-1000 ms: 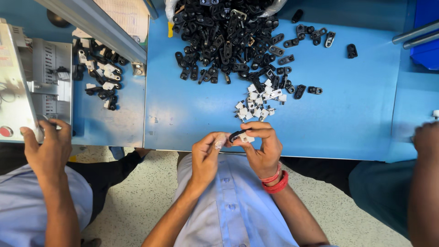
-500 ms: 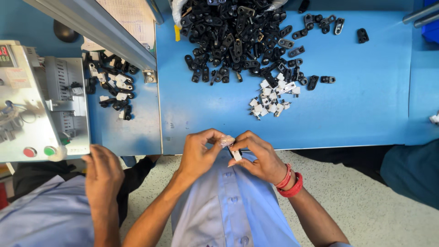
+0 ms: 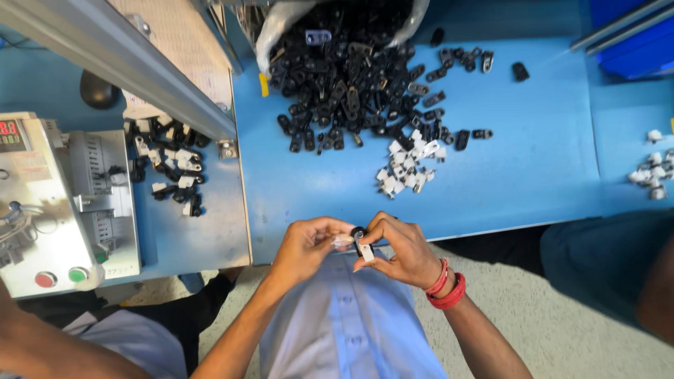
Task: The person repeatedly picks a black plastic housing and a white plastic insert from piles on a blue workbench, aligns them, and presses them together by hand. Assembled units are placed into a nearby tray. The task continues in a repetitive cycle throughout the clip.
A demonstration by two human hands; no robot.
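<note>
My left hand [image 3: 307, 247] and my right hand [image 3: 401, 251] meet just below the near edge of the blue table [image 3: 533, 168], over my light blue shirt. Between the fingertips of both hands sits a small black and white plastic part [image 3: 361, 243]; the right hand pinches its black and white body, the left hand touches its pale end. A red band circles my right wrist. On the table above my hands lies a small heap of white clips [image 3: 407, 165], and behind it a large pile of black plastic parts [image 3: 351, 84] spills from a clear bag.
A grey machine [image 3: 63, 203] with red and green buttons stands at the left, with mixed black and white parts [image 3: 168, 172] beside it. Another person's arm [image 3: 63, 344] is at the bottom left, another's at the right edge. More white clips [image 3: 649, 168] lie far right.
The view has shifted, so the table sits lower and farther right in frame. The neighbour's hand left the machine and dropped out of sight. My hands stay together on the small part.
</note>
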